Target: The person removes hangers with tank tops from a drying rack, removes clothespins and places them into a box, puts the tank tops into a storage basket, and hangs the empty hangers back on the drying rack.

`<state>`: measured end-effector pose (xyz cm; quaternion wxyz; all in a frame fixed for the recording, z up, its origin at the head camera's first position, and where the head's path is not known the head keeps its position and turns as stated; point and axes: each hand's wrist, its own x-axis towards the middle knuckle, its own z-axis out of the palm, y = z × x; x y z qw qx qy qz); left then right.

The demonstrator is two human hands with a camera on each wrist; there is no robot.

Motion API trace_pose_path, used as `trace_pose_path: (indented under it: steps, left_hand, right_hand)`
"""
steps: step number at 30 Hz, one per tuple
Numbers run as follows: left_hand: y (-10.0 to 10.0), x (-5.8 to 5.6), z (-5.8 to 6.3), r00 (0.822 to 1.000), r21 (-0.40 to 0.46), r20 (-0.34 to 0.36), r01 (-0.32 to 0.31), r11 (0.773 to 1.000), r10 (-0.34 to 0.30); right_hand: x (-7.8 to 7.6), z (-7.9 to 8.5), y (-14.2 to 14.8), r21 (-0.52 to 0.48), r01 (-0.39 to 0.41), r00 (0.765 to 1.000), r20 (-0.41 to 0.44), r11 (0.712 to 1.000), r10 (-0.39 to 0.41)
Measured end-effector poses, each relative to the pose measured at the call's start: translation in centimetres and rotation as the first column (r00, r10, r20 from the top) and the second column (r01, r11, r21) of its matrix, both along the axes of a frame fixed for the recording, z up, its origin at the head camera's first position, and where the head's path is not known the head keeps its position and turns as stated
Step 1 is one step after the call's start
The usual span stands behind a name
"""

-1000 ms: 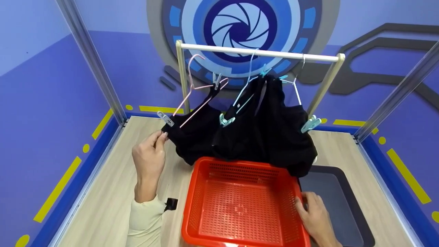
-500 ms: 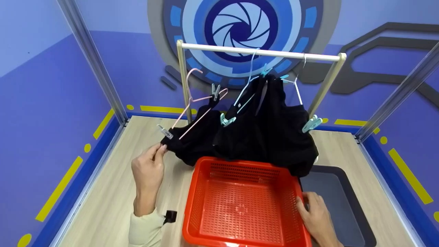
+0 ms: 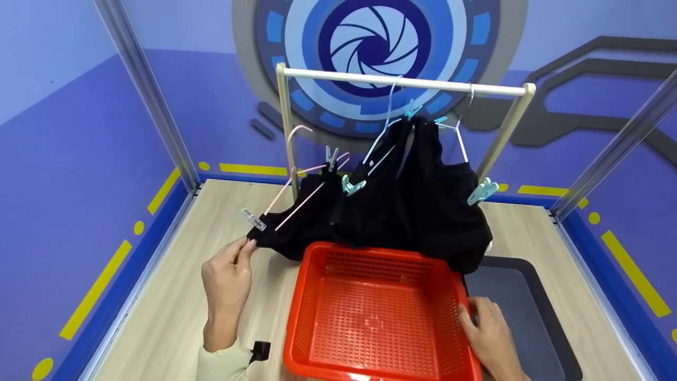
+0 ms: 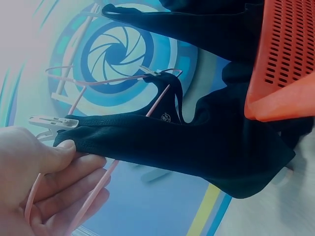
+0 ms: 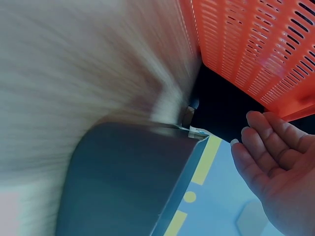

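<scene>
My left hand (image 3: 227, 275) pinches the corner of a black garment (image 3: 280, 238) between thumb and fingers, just below a clear clothespin (image 3: 255, 219). The garment is clipped to a pink hanger (image 3: 301, 203), which slants down to the left, its hook (image 3: 299, 128) below the rack's rod. In the left wrist view the thumb (image 4: 61, 150) lies on the black cloth and the hanger's lower wire crosses the fingers. My right hand (image 3: 489, 330) holds the right rim of a red plastic basket (image 3: 470, 344), thumb over the rim, fingers outside it; the thumb is hidden in the right wrist view.
More black garments (image 3: 423, 201) hang from the wooden rack's white rod (image 3: 359, 78) on a blue hanger (image 3: 376, 144) and a white hanger (image 3: 461, 140), with teal clothespins (image 3: 482, 191). A dark grey tray (image 3: 555, 323) lies right of the basket. Blue walls surround the table.
My left hand has drawn the garment's corner downward, and the pink hanger has dropped and tilted with it, its hook sinking away from the rod. My right hand stays at the basket.
</scene>
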<state>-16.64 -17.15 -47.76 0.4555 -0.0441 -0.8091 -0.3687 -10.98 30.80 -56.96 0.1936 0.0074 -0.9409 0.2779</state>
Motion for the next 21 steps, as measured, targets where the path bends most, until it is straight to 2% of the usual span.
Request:
trace_pose_path:
  steps: [6, 12, 21]
  left_hand:
    - [-0.4, 0.8, -0.4, 1.0, -0.011, 0.002, -0.009, 1.0, 0.009]
    - [-1.1, 1.5, -0.8, 1.0, -0.015, 0.012, -0.015, 1.0, 0.015]
    - [-2.0, 2.7, -1.6, 1.0, -0.001, 0.002, 0.009, 1.0, -0.009]
  right_hand:
    - [0.0, 0.0, 0.0, 0.002, 0.005, 1.0, 0.0, 1.0, -0.005]
    - [0.1, 0.1, 0.0, -0.005, 0.017, 0.998, 0.062, 1.0, -0.016]
    - [0.0, 0.2, 0.1, -0.018, 0.011, 0.993, 0.114, 1.0, -0.009]
